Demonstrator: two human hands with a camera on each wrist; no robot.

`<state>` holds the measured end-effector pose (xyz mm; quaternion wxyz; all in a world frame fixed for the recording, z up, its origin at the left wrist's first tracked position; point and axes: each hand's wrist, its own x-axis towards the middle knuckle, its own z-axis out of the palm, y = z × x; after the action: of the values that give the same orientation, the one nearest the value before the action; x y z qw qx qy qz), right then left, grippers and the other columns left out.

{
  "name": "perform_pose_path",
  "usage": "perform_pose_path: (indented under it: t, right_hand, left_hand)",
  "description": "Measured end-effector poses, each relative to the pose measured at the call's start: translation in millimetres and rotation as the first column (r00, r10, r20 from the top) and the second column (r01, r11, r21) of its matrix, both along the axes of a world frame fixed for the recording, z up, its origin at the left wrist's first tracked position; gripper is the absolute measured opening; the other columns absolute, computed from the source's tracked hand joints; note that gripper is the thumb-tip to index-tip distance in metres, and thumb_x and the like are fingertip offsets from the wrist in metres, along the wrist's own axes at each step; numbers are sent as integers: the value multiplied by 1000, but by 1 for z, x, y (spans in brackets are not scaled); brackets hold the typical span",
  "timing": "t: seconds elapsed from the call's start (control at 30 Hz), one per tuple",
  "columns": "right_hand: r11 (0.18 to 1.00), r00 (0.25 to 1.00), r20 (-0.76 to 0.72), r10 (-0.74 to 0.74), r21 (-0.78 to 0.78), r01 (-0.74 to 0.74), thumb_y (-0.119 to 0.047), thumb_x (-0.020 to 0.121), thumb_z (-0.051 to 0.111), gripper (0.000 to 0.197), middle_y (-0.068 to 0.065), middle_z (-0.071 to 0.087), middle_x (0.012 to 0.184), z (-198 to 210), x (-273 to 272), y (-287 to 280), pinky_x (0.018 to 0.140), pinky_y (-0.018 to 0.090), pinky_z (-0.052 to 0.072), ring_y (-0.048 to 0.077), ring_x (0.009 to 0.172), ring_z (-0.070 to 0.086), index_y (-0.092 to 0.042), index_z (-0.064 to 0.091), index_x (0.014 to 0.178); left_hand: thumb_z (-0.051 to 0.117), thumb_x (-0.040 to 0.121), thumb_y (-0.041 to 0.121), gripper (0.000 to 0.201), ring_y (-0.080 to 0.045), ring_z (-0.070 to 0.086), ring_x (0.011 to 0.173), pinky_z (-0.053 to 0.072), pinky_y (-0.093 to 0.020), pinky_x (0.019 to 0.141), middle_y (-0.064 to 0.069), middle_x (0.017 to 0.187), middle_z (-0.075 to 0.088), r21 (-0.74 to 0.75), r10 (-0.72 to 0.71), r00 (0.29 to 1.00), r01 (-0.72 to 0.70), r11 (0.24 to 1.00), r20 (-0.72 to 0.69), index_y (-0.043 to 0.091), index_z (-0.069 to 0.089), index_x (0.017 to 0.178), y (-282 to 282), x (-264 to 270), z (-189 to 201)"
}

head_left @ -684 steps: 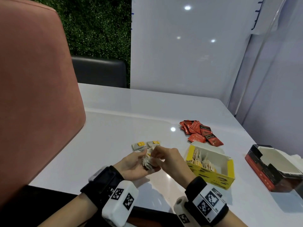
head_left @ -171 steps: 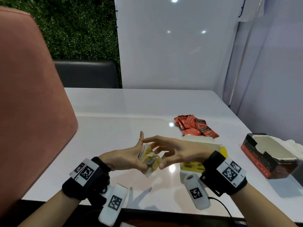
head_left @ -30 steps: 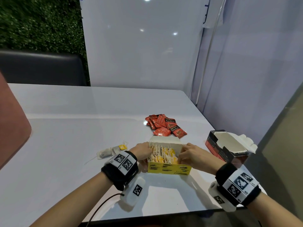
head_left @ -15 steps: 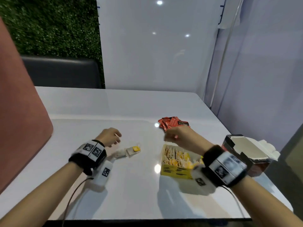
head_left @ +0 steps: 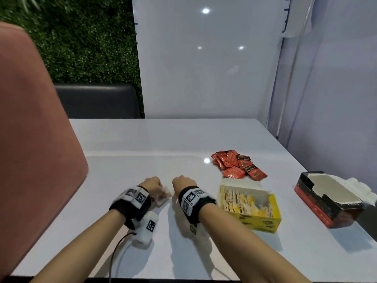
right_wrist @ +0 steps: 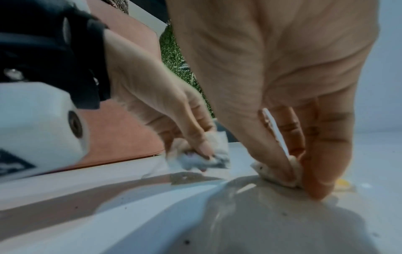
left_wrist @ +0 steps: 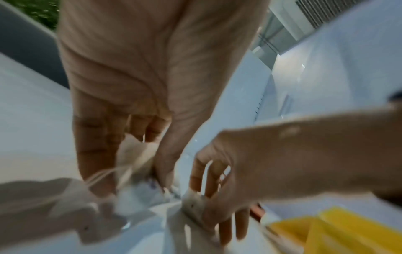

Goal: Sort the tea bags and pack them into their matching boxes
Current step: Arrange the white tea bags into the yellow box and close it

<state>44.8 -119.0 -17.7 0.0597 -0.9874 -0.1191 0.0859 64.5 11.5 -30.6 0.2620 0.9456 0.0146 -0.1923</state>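
On the white table [head_left: 183, 139], my left hand [head_left: 157, 186] and right hand [head_left: 183, 181] sit side by side, left of the open yellow box [head_left: 263, 221]. In the left wrist view my left hand [left_wrist: 135, 180] pinches a white paper tea bag [left_wrist: 132, 153] with its string trailing. In the right wrist view my right hand [right_wrist: 293, 173] pinches another white tea bag [right_wrist: 261, 167] against the table, and a yellow tag [right_wrist: 342, 183] lies beside it. The yellow box holds several yellow-tagged tea bags [head_left: 242, 201].
A pile of red sachets [head_left: 237, 166] lies behind the yellow box. An open red and black box [head_left: 318, 201] stands at the right, near the table's edge. A pink chair back [head_left: 30, 129] rises at the left. A cable [head_left: 116, 254] runs from my left wrist.
My right hand left the yellow box and swung left to the loose tea bags. My left hand came down on them too. Each hand now pinches a tea bag.
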Motion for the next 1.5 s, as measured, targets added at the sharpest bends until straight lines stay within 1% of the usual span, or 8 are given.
perform_pose_path:
  t: [0.2, 0.37, 0.63, 0.9, 1.1, 1.2, 1.37, 1.5]
  right_hand:
    - [872, 984, -58, -167, 456, 175, -10, 87, 54, 20, 23, 66, 104, 15, -2, -23, 81, 42, 56, 37, 88, 66, 3, 62, 99]
    - [537, 985, -132, -111, 826, 171, 7, 81, 53, 16, 19, 64, 78, 44, -27, -45, 52, 22, 56, 20, 55, 62, 1, 64, 92]
    - [668, 965, 262, -20, 722, -182, -15, 88, 59, 10, 11, 69, 86, 45, -61, -51, 68, 42, 56, 25, 72, 66, -6, 65, 88]
    - [697, 973, 225, 57, 689, -201, -32, 84, 65, 30, 3, 68, 95, 52, -81, -57, 70, 24, 52, 16, 82, 64, -8, 63, 101]
    - [769, 947, 322, -12, 608, -197, -9, 80, 66, 8, 5, 63, 77, 49, -72, -60, 66, 33, 49, 21, 74, 58, -6, 64, 87]
    - [818, 904, 424, -49, 537, -207, -11, 83, 61, 4, 7, 66, 80, 46, -71, -63, 66, 41, 51, 26, 76, 59, -10, 60, 88]
    - [867, 727, 665, 173, 248, -433, -7, 81, 64, 14, 1, 58, 92, 36, -88, -57, 53, 36, 51, 18, 84, 54, -13, 56, 91]
    - [844, 760, 589, 275, 231, -483, -2, 80, 61, 23, -1, 59, 102, 26, -95, -67, 64, 34, 52, 19, 95, 53, -14, 58, 101]
  left_hand:
    - [77, 70, 10, 21, -18, 59, 72, 48, -21, 65, -15, 83, 64, -479, 75, 993, -107, 871, -87, 2, 66, 85, 26, -21, 15]
    - [71, 78, 10, 5, -14, 67, 76, 52, -25, 76, -1, 79, 72, -452, 1, 917, 196, 870, 400, 13, 69, 82, 13, -58, 35]
    - [69, 81, 16, 4, -15, 65, 79, 50, -30, 80, 5, 79, 71, -399, 39, 845, 210, 892, 533, 18, 69, 77, -10, -80, 40]
    - [66, 84, 12, 7, -14, 61, 71, 48, -29, 73, -6, 75, 66, -660, 155, 927, 120, 742, 343, 6, 68, 81, -15, -88, 44]
    - [65, 86, 19, 22, -18, 66, 86, 52, -22, 70, -13, 95, 68, -761, 252, 941, 10, 648, 227, 1, 61, 99, -20, -94, 41]
    - [53, 91, 34, 41, -24, 63, 86, 54, -29, 70, -20, 102, 63, -830, 348, 932, -273, 487, -102, -4, 53, 106, -19, -97, 41]
    - [37, 97, 39, 60, -35, 61, 109, 52, -38, 92, -30, 114, 61, -901, -92, 896, -432, 45, -434, -16, 51, 115, -22, -109, 51]
    - [46, 90, 9, 32, -29, 65, 103, 52, -36, 93, -24, 113, 62, -955, -42, 962, -263, 135, -271, -13, 56, 111, -24, -110, 56]
